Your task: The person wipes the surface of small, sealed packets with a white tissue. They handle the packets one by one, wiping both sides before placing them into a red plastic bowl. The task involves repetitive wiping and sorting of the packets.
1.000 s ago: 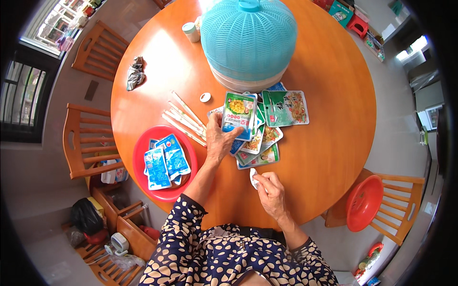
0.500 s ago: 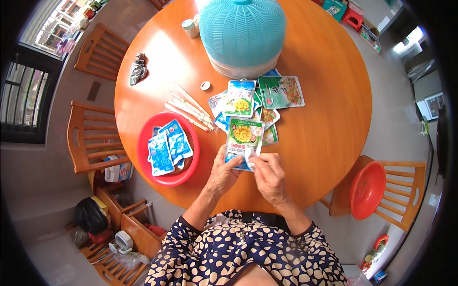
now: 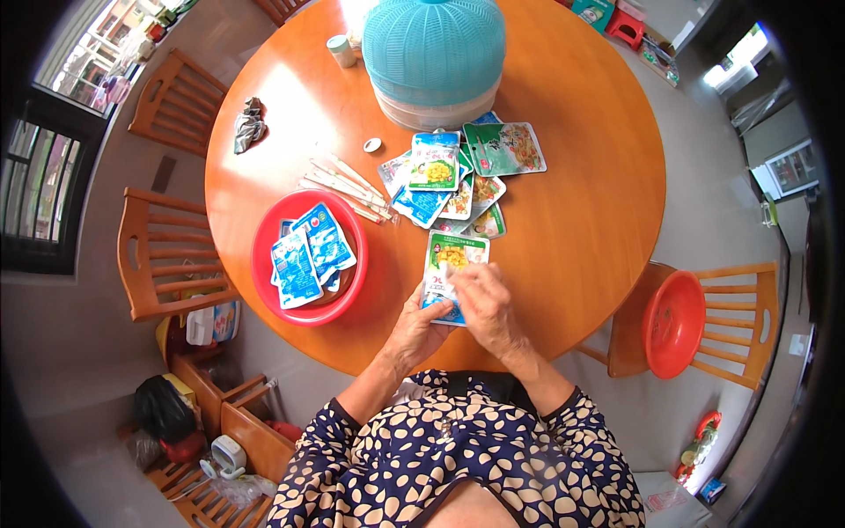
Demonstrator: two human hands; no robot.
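We find the left hand (image 3: 415,333) with fingers clamped on the near end of a packet (image 3: 458,251), right of the red basin (image 3: 262,273); the right hand (image 3: 486,308), fingers pinched on a mostly hidden white wad (image 3: 450,270), has shifted farther up the packet's face; we judge wiping is advancing; beyond, the packet pile (image 3: 444,176) lies on the tabletop (image 3: 581,220).

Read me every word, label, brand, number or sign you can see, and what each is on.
Held pouch, green-and-blue: lettering partly behind the right hand; not copied here.
Green pouch: large pale lettering; not copied here.
Yellow-pictured pouch beside it: lettering, blurred.
Blue-and-white pouches in the red basin: fine print, too small to read.
Anything else: too small or blurred to read.
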